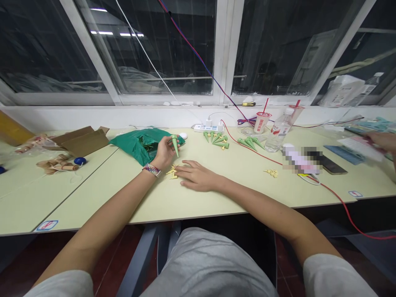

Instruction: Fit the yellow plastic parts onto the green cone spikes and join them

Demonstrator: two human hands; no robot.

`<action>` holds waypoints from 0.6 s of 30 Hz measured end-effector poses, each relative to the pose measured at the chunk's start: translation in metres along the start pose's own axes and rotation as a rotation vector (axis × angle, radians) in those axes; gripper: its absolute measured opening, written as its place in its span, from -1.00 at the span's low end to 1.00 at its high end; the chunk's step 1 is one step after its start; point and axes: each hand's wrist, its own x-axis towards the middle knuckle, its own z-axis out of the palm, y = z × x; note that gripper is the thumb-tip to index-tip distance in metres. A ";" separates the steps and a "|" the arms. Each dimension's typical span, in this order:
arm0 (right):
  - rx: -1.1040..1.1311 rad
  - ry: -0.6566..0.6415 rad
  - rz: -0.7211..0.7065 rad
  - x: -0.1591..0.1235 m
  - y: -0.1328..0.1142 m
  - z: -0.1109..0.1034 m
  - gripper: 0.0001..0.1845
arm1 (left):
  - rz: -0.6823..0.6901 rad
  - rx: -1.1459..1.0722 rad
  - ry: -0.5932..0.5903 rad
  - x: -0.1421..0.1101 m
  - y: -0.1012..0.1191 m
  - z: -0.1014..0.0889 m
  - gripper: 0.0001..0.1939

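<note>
My left hand [163, 153] is closed round the wide end of a green plastic cone-shaped spike [175, 146], its tip pointing down. Colourful woven bands circle that wrist. Flat over the table, with its fingers stretched out, my right hand [199, 177] reaches a small pile of pale yellow plastic pieces [172, 173] and partly hides it. Behind my left hand lies an open green plastic bag [133, 144]. Several more green spikes [220, 139] lie further back, and another group of green spikes [250, 142] is to their right.
More yellow pieces [272, 173] lie at the right. A water bottle [276, 134], a cup with a straw [262, 123], a phone [332, 164] and a red cable [337, 197] are there too. Cardboard [82, 140] and wooden toys [57, 164] sit left. Another person's hand [382, 141] shows far right.
</note>
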 end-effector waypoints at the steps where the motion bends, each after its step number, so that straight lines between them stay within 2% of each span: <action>1: 0.011 0.019 0.012 -0.001 0.002 -0.002 -0.53 | 0.001 0.007 0.000 0.000 0.000 0.000 -0.72; 4: 0.019 0.074 0.065 -0.004 0.009 -0.007 -0.67 | 0.012 0.036 -0.008 0.000 -0.001 -0.001 -0.72; 8: -0.047 0.098 0.154 -0.007 0.019 -0.010 -0.77 | 0.007 0.045 0.004 0.000 -0.003 -0.001 -0.72; 12: -0.103 0.088 0.287 -0.009 0.030 -0.012 -0.77 | -0.013 0.029 0.015 0.000 -0.006 0.000 -0.75; 15: -0.092 0.091 0.414 -0.011 0.038 -0.015 -0.74 | 0.039 0.031 -0.022 0.000 -0.007 0.001 -0.77; 18: -0.047 0.086 0.514 -0.013 0.046 -0.020 -0.75 | 0.082 0.034 -0.064 -0.001 -0.007 0.001 -0.71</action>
